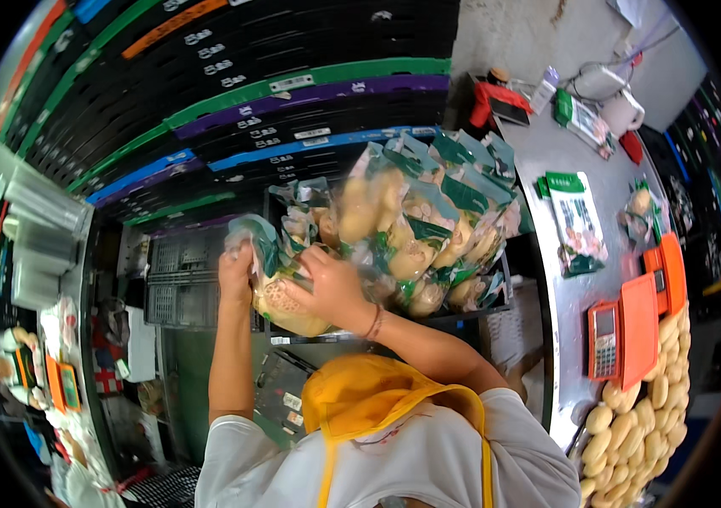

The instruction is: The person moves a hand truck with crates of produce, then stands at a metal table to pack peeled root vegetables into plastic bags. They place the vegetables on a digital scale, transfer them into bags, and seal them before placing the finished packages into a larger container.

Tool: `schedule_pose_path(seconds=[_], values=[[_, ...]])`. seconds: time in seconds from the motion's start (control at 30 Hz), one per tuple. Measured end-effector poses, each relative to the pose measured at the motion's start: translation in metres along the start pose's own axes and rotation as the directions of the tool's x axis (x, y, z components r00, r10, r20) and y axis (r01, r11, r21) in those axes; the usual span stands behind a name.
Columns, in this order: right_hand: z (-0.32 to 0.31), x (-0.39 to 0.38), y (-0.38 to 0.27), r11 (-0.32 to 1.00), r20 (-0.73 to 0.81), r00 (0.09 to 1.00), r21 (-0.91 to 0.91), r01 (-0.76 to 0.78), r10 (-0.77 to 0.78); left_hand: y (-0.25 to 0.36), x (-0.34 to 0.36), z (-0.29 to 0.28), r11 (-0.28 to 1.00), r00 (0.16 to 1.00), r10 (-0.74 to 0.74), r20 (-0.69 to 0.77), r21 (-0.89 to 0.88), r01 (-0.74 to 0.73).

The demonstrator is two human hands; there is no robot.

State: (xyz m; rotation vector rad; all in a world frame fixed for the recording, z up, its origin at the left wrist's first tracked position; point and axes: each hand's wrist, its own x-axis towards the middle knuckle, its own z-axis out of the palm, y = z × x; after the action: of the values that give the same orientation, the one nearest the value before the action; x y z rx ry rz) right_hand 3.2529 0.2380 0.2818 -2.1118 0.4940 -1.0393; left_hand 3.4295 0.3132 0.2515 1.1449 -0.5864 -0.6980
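My left hand [236, 271] grips the gathered top of a clear plastic bag [286, 308] with green print. Pale, rounded produce fills that bag, and the print on it resembles lotus root slices. My right hand [332, 289] is wrapped over the bag's upper side, its fingers curled against the plastic; the fingertips are partly hidden. The bag is at the front left of a black crate [471, 315]. Many similar filled bags [415, 245] are heaped in that crate, just beyond and right of my hands.
Tall stacks of black crates [310, 110] with coloured rims rise behind. At right, a metal table [538, 288] carries a flat printed bag [576, 222], orange-cased devices [632, 330] and a heap of pale tubers [632, 432]. Grey crates [181, 288] stand at left.
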Motion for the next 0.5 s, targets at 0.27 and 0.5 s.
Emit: schedule_pose_path(seconds=[0.27,0.5], values=[[-0.015,0.046,0.040,0.979,-0.232,0.973,-0.199,-0.046,-0.001,-0.029,0.085,0.038,0.997,0.987,-0.068,0.145,-0.031,0.074],[-0.058,0.008,0.121,0.876,-0.313,0.872,-0.184,-0.446,0.378,-0.087,0.109,0.132,0.954,0.894,-0.292,0.341,0.174,0.245]])
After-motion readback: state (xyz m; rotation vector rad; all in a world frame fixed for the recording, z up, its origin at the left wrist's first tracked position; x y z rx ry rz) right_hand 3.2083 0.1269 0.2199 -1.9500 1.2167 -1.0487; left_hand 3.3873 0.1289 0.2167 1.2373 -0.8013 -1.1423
